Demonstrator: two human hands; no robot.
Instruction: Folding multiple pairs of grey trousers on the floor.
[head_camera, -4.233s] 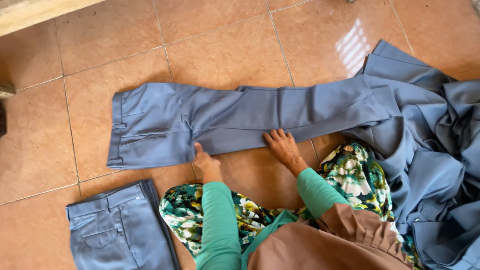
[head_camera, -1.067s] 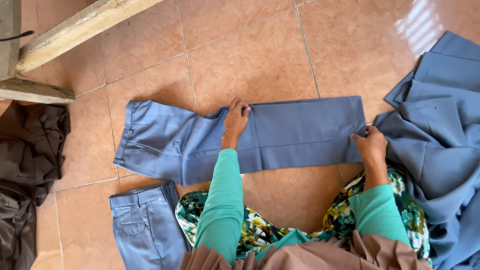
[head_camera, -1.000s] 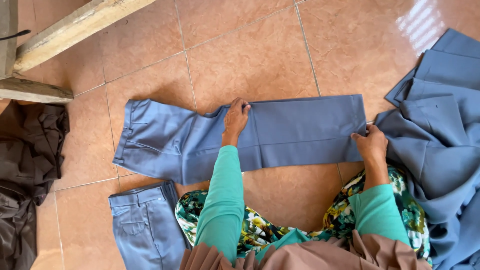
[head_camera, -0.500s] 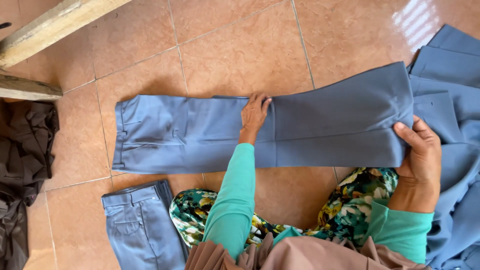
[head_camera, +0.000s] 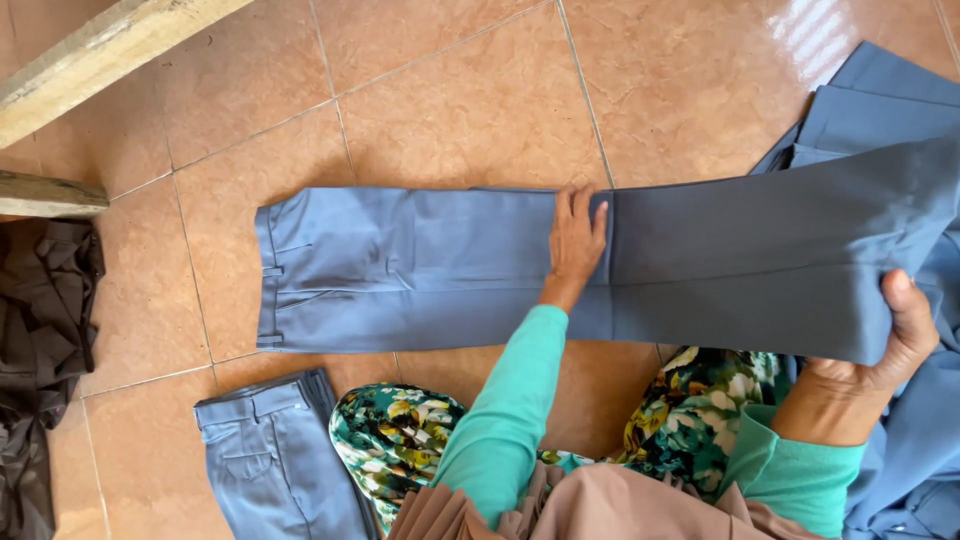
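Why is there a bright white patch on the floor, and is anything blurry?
Head view: the white patch is light glaring off the glossy tiled floor at top right; the lifted end of the blue trousers by the right hand looks darker and slightly soft; the rest is sharp.

The right hand (head_camera: 905, 335) has its fingers tucked behind the lifted leg of the blue-grey trousers (head_camera: 560, 265), so can't see them. Right of the trousers, the blue cloth pile (head_camera: 900, 110) gets cut off by the frame; left, the dark garment (head_camera: 40, 350) too.

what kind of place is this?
Likely a home or small sewing workshop floor: terracotta floor tiles, a pile of blue-grey trousers, a folded pair, a dark garment heap.
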